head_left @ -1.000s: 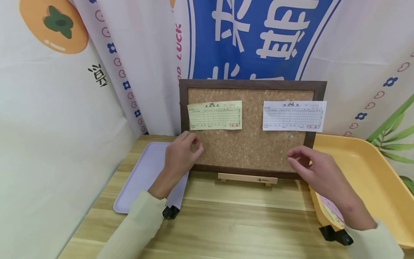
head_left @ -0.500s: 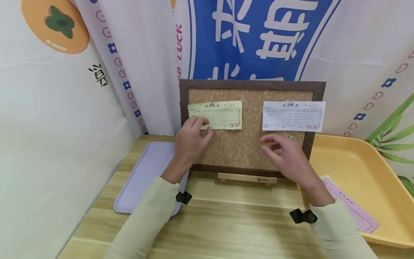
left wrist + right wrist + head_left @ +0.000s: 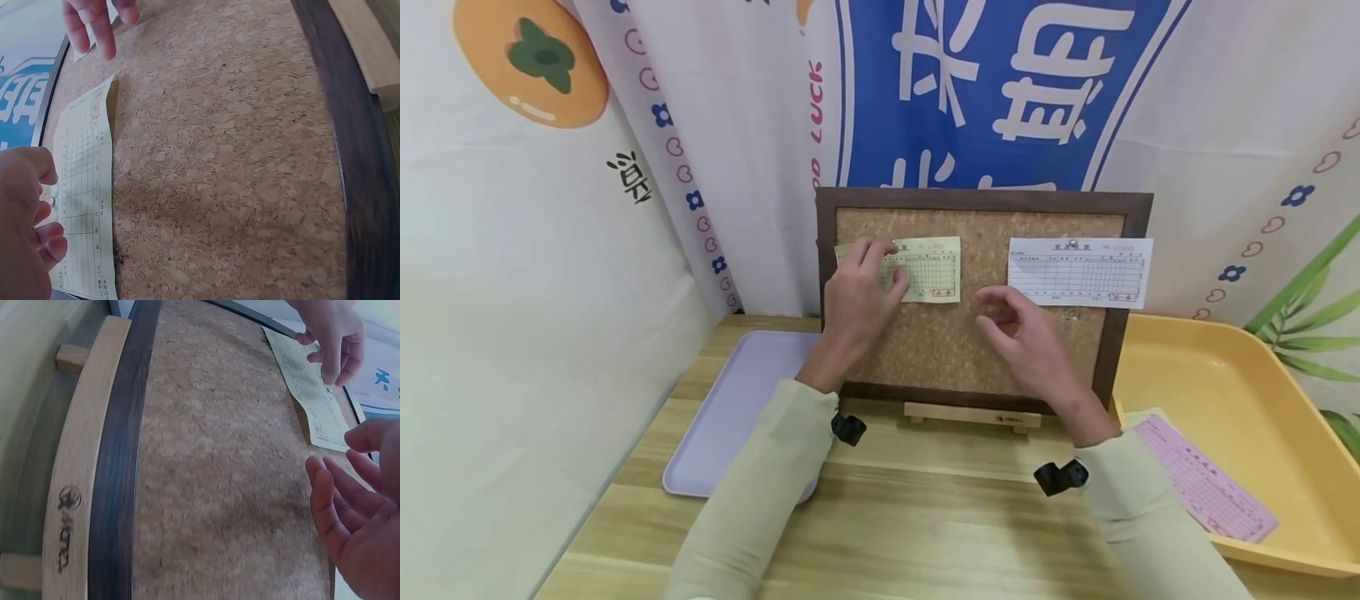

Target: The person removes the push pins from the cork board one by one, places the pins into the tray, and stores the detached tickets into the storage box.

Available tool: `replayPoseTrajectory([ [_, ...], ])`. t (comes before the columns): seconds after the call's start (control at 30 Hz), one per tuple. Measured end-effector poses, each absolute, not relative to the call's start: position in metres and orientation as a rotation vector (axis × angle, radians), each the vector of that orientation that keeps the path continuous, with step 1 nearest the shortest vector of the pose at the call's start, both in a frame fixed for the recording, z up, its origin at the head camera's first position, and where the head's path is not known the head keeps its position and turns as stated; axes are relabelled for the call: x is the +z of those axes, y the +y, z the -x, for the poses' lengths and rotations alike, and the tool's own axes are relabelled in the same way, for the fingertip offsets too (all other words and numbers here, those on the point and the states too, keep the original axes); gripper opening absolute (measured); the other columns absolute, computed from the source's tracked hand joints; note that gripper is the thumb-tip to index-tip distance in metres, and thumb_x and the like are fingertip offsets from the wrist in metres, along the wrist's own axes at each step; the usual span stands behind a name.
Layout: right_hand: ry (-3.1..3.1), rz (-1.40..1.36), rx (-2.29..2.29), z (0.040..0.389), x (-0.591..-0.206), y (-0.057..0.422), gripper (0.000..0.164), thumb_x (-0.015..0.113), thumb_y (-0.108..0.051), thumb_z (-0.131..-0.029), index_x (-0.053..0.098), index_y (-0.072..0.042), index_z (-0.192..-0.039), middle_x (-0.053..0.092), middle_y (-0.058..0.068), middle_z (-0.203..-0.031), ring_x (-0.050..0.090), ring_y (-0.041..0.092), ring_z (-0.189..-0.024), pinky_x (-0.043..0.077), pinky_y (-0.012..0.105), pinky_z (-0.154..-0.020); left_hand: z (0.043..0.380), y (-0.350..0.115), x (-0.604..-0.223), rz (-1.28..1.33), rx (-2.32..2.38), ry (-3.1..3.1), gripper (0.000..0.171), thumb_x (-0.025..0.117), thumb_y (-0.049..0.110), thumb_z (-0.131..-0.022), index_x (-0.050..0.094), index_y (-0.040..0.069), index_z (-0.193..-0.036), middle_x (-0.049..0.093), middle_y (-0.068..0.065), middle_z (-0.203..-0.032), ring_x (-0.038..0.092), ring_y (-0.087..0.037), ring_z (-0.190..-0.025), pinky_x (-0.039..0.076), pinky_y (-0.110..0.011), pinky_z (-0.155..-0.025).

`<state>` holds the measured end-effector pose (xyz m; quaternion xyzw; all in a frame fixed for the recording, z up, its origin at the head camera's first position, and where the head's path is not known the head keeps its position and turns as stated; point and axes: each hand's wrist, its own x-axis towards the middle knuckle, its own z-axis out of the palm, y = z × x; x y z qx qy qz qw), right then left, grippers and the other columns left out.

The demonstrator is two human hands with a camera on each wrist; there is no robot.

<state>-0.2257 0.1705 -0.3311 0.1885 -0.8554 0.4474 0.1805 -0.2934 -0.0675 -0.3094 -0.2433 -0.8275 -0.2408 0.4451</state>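
A framed cork board (image 3: 970, 350) stands upright on a small wooden stand (image 3: 973, 414). On its left side a pale green receipt slip (image 3: 936, 271) hangs from a pin (image 3: 54, 201) at its top edge. My left hand (image 3: 859, 296) is in front of that slip, its thumb and fingers apart and close to the pin; contact cannot be made out. A white receipt slip (image 3: 1078, 273) is pinned on the right side. My right hand (image 3: 1026, 337) hovers before the board between the two slips, fingers loosely bent, holding nothing.
A lilac tray (image 3: 730, 417) lies on the wooden table (image 3: 925, 517) at the left. At the right, a yellow tray (image 3: 1232, 367) holds a pink slip (image 3: 1213, 483) with a greenish one under it. A printed curtain (image 3: 760, 167) hangs behind the board.
My left hand has risen from below the green slip to near its pin. My right hand has moved left, from the board's right edge to beneath the gap between the slips.
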Motion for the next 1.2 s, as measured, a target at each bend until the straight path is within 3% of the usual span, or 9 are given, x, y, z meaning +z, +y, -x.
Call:
replayPoseTrajectory([
  [0.43, -2.383, -0.482, 1.426, 0.233, -0.33, 0.155, 0.034, 0.065, -0.01, -0.101, 0.06, -0.005, -0.134, 0.067, 0.008, -0.123, 0.064, 0.024, -0.108, 0.051, 0.044, -0.092, 0.303, -0.062, -0.306, 0.514, -0.658, -2.083, 0.021, 0.068, 0.01, -0.092, 0.068, 0.002, -0.111, 0.063, -0.012, -0.103, 0.058, -0.021, -0.068, 0.05, -0.033, -0.055],
  [0.57, -2.363, -0.474, 1.489, 0.237, -0.328, 0.154, 0.034, 0.065, -0.01, -0.101, 0.06, -0.003, -0.134, 0.069, 0.009, -0.121, 0.064, 0.024, -0.108, 0.051, 0.042, -0.093, 0.305, -0.061, -0.304, 0.507, -0.688, -2.069, 0.021, 0.067, 0.009, -0.093, 0.069, 0.003, -0.113, 0.064, -0.011, -0.099, 0.062, -0.022, -0.074, 0.052, -0.035, -0.058],
  [0.87, -2.391, -0.4, 1.59, 0.241, -0.318, 0.15, 0.043, 0.067, -0.031, -0.101, 0.061, -0.006, -0.135, 0.07, 0.01, -0.117, 0.063, 0.023, -0.101, 0.049, 0.033, -0.082, 0.308, -0.059, -0.301, 0.499, -0.735, -2.057, 0.019, 0.067, 0.006, -0.092, 0.07, 0.003, -0.11, 0.065, -0.01, -0.092, 0.064, -0.022, -0.075, 0.051, -0.035, -0.059],
  [1.2, -2.434, -0.436, 1.491, 0.241, -0.315, 0.148, 0.029, 0.065, -0.029, -0.102, 0.07, -0.004, -0.115, 0.066, 0.01, -0.103, 0.057, 0.024, -0.088, 0.047, 0.036, -0.074, 0.311, -0.058, -0.297, 0.462, -0.74, -2.082, 0.009, 0.067, 0.005, -0.093, 0.07, 0.003, -0.1, 0.066, -0.009, -0.091, 0.065, -0.021, -0.075, 0.053, -0.035, -0.062],
])
